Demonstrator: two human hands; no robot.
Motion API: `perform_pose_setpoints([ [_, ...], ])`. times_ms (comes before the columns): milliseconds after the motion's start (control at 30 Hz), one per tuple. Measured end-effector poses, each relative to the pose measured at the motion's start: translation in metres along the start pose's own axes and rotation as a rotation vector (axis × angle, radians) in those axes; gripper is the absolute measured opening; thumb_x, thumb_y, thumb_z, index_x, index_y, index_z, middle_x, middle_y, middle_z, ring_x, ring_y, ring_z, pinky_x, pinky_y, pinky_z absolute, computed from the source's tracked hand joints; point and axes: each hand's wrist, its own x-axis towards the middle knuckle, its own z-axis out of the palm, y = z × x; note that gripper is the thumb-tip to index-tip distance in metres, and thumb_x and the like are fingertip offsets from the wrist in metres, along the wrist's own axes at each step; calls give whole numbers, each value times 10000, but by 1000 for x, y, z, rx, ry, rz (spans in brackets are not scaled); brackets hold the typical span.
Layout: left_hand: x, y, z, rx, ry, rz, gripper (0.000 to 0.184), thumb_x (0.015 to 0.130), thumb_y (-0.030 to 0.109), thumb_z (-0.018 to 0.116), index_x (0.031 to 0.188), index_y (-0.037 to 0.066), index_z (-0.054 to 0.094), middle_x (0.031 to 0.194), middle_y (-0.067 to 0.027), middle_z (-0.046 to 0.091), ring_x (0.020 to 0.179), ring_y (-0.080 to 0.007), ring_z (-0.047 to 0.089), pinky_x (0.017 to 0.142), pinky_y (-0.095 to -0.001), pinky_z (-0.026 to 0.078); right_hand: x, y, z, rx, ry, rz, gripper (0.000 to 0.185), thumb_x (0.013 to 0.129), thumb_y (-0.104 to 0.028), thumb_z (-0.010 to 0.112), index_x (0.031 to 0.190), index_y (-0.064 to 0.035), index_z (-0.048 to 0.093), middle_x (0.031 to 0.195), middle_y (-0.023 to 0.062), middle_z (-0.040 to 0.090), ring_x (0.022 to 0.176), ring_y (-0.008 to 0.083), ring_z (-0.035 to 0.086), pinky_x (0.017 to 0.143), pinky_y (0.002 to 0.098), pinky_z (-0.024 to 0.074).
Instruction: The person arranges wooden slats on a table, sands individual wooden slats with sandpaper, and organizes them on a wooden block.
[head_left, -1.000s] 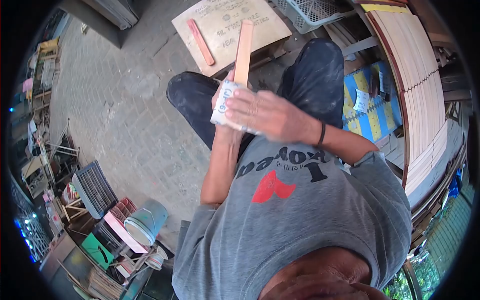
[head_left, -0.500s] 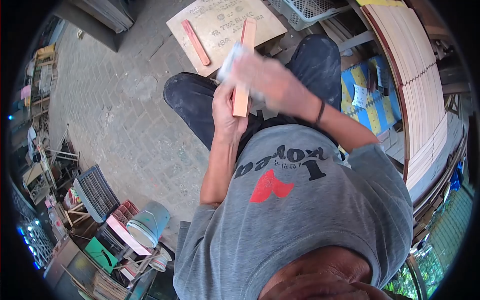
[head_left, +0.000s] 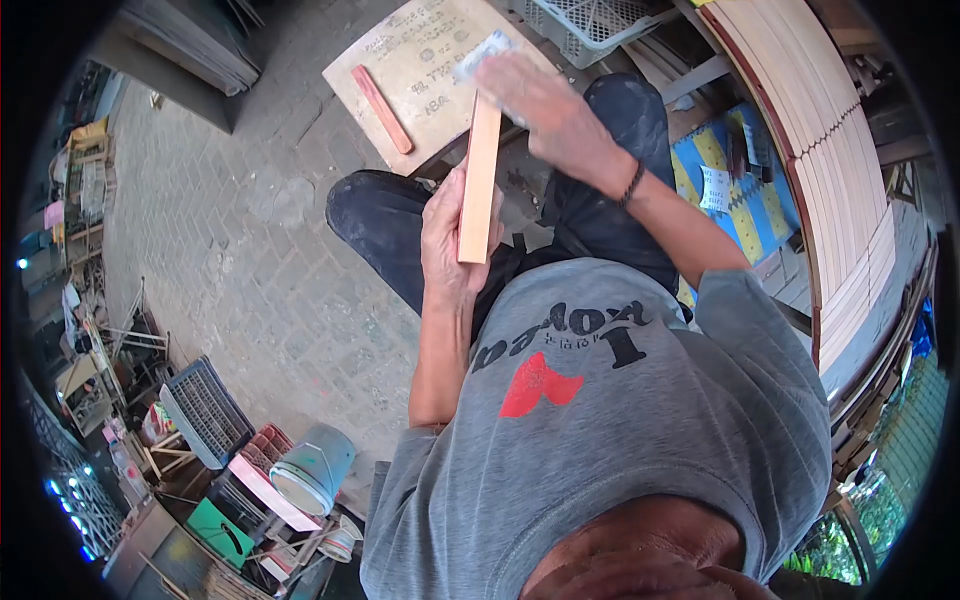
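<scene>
My left hand is closed around the lower part of a wooden bar, pale on its top face and reddish along the side. The bar points away from me above my lap. At its far end, my right hand presses a folded piece of sandpaper with a whitish, blue-marked back; motion blurs both a little. Beyond my knees, a second reddish wooden bar with rounded ends rests on the left side of a low board with stencilled lettering.
To the right stands a long stack of pale wooden strips. A plastic crate is past the board, and a blue-yellow mat lies by my right knee. At lower left are a bucket and a grey crate on the paved floor.
My right hand and the sandpaper have slid away from me to the bar's far end. The bar's near end has come closer to my body, still in my left hand.
</scene>
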Motion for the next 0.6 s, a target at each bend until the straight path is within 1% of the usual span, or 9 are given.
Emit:
perform_pose_setpoints([
  [100, -2, 0, 0, -64, -31, -15, 306, 1088, 311, 434, 1133, 39, 568, 709, -47, 498, 476, -98, 416, 411, -229, 337, -3, -8, -5, -6, -8, -14, 625, 796, 53, 579, 1414, -33, 546, 1435, 155, 568, 1393, 314, 488, 1054, 462, 449],
  [167, -4, -5, -10, -152, 55, -10, 296, 1070, 312, 464, 1118, 47, 586, 746, -59, 550, 486, -115, 451, 420, -257, 360, -19, -50, -13, 140, -50, -117, 533, 872, 9, 581, 1402, -26, 553, 1440, 160, 565, 1390, 311, 498, 1022, 439, 466],
  [200, -7, -16, -32, -156, 219, 12, 275, 1043, 307, 502, 1089, 59, 611, 812, -72, 611, 502, -133, 489, 434, -294, 390, -27, -69, -18, 170, -89, -183, 521, 887, -13, 588, 1406, -31, 553, 1448, 157, 560, 1393, 308, 497, 1017, 433, 466],
  [267, -11, -19, -36, -168, 115, 47, 309, 1043, 296, 507, 1167, 28, 597, 783, -66, 607, 488, -117, 500, 407, -269, 387, -28, -68, -15, 183, -111, -247, 510, 902, -36, 595, 1411, -37, 553, 1455, 155, 555, 1396, 305, 497, 1012, 426, 466],
  [333, -13, -13, -29, -175, 5, 50, 359, 1043, 285, 513, 1245, -3, 582, 754, -61, 603, 474, -100, 510, 379, -244, 383, -20, -38, -9, 131, 17, -177, 526, 893, -46, 608, 1416, -52, 554, 1472, 148, 544, 1409, 287, 487, 1019, 416, 466],
  [433, -13, 2, -7, -55, -19, 5, 444, 1066, 314, 476, 1314, -48, 540, 709, -59, 557, 437, -99, 466, 361, -228, 380, 14, 20, -10, 2, 154, 2, 498, 846, 70, 521, 1330, -30, 578, 1357, 180, 601, 1313, 342, 540, 1011, 439, 485],
  [500, -22, 4, -3, -36, -58, 14, 480, 1080, 339, 452, 1348, -56, 509, 676, -61, 518, 410, -96, 425, 354, -208, 379, 12, 63, 8, 15, 119, 138, 496, 868, 55, 529, 1356, -25, 563, 1351, 196, 598, 1286, 370, 550, 998, 442, 488],
  [567, -26, 5, -1, -49, -107, 36, 575, 1059, 428, 493, 1372, -55, 488, 676, -72, 536, 413, -105, 476, 356, -206, 401, 17, 72, 12, 52, 70, 246, 496, 890, 40, 538, 1382, -20, 548, 1344, 212, 595, 1259, 399, 559, 986, 445, 490],
  [600, -26, 4, 0, -44, -111, 72, 637, 1025, 470, 543, 1381, -54, 484, 683, -76, 553, 418, -110, 501, 356, -207, 406, 21, 64, 11, 135, 13, 410, 461, 919, 20, 516, 1377, -20, 548, 1339, 213, 596, 1243, 405, 564, 977, 451, 491],
])
